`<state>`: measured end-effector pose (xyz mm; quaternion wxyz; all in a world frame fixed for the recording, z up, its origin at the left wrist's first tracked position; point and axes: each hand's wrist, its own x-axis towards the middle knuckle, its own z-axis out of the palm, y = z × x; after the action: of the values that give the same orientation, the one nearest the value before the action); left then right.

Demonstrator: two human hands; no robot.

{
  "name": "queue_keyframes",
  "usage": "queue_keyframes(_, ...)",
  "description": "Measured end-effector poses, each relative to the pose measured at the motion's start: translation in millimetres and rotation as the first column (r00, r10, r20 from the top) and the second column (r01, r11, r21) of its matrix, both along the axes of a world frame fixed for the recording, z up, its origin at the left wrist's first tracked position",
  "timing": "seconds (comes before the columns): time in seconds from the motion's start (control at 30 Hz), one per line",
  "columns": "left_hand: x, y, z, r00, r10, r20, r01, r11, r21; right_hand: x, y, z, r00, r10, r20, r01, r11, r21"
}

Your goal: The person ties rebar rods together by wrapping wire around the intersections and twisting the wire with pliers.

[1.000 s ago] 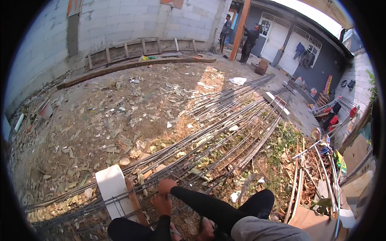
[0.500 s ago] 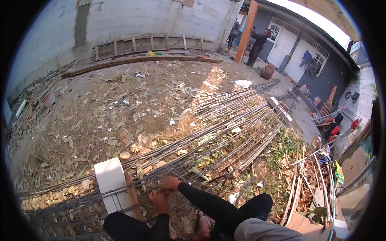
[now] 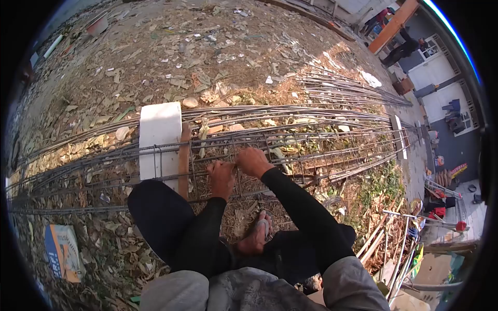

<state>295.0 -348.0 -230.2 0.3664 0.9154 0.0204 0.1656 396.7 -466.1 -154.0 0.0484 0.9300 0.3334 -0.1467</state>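
Note:
A long steel rebar cage [image 3: 311, 138] stretches across in front of my knees, made of long bars with square stirrups. Both of my hands are over its near side, close together. My left hand [image 3: 221, 179] is closed, fingers pinched at the bars. Beside it on the right, my right hand [image 3: 252, 162] is curled closed at the same spot. Whatever the fingertips hold is too small and too covered to make out. Left of my hands, a white block [image 3: 161, 124] and a strip of wood [image 3: 184, 160] sit among the bars.
More loose rebar [image 3: 353, 88] lies beyond the cage. Another white block [image 3: 398, 137] is at its far right. A printed sack [image 3: 65, 253] lies at lower left, sticks and pipes [image 3: 399, 254] at lower right. A person in dark clothes [image 3: 404, 50] is near an orange post [image 3: 392, 26].
My view has tilted down and turned, so the cage now runs nearly level across it. My hands stay together at the bars, with the right fist slightly lower over them.

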Motion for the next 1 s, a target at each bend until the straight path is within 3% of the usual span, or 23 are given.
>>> queue_keyframes(0.1, -2, 0, -4, 1.0, -0.006, -0.022, 0.007, 0.999, 0.033, 4, -21, 10, 0.986, 0.144, -0.089, -0.14, 0.989, 0.052)
queue_keyframes(0.2, 1, 0, -8, 1.0, -0.002, 0.029, 0.002, 1.0, 0.011, -2, -26, 13, 0.99, 0.125, -0.071, -0.112, 0.979, 0.168)
queue_keyframes(0.3, 1, -2, -10, 0.999, 0.016, 0.042, -0.017, 1.0, 0.024, -11, -28, 10, 0.987, 0.16, -0.01, -0.158, 0.98, 0.12)
queue_keyframes(0.63, 1, -1, -5, 0.999, 0.003, 0.052, -0.004, 1.0, 0.015, -13, -49, -1, 0.985, 0.127, 0.113, -0.161, 0.911, 0.38)
queue_keyframes(0.73, 5, -1, -4, 0.998, 0.011, 0.059, -0.012, 1.0, 0.025, -35, -49, -14, 0.99, 0.033, 0.139, -0.096, 0.872, 0.481)
queue_keyframes(0.83, 1, 0, -13, 0.997, 0.022, 0.073, -0.023, 1.0, 0.02, -37, -40, -16, 0.974, 0.034, 0.224, -0.124, 0.908, 0.4)
queue_keyframes(0.87, 3, -2, -16, 0.996, 0.015, 0.092, -0.016, 1.0, 0.011, -34, -36, -17, 0.932, 0.067, 0.356, -0.218, 0.888, 0.404)
queue_keyframes(0.93, 4, -2, -23, 0.994, 0.003, 0.114, -0.001, 1.0, -0.016, -27, -38, -9, 0.885, 0.233, 0.402, -0.344, 0.91, 0.232)
queue_keyframes(1.0, 5, -2, -24, 0.995, 0.001, 0.103, -0.003, 1.0, 0.015, -25, -38, -9, 0.852, 0.304, 0.427, -0.414, 0.89, 0.191)
